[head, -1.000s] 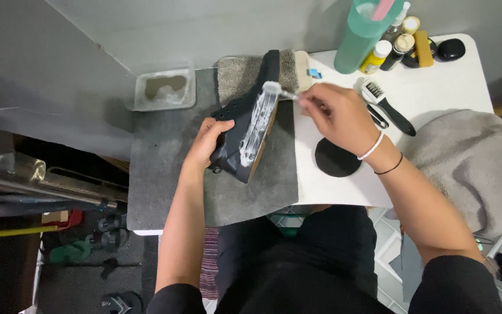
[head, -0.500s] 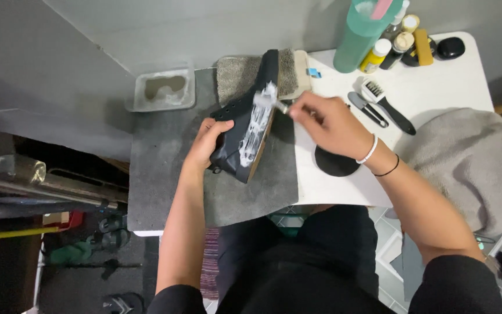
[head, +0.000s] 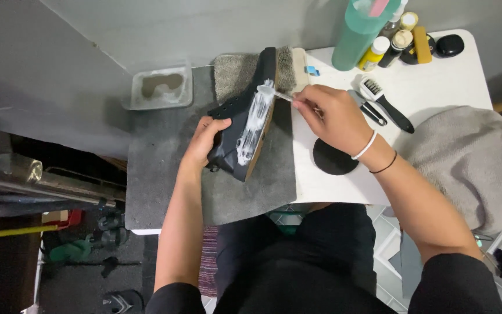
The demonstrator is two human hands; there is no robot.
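Note:
A black shoe lies on its side over a grey mat, its light sole edge covered in white foam. My left hand grips the shoe's upper from the left. My right hand pinches a small clear-handled brush, whose head touches the foamy sole near the toe end.
A white table holds a teal bottle, small bottles, a black-handled brush, a black round lid and a grey towel. A clear tray of murky water sits at the back left.
My right hand has moved the small brush along the sole toward the toe end. The shoe stays held by my left hand.

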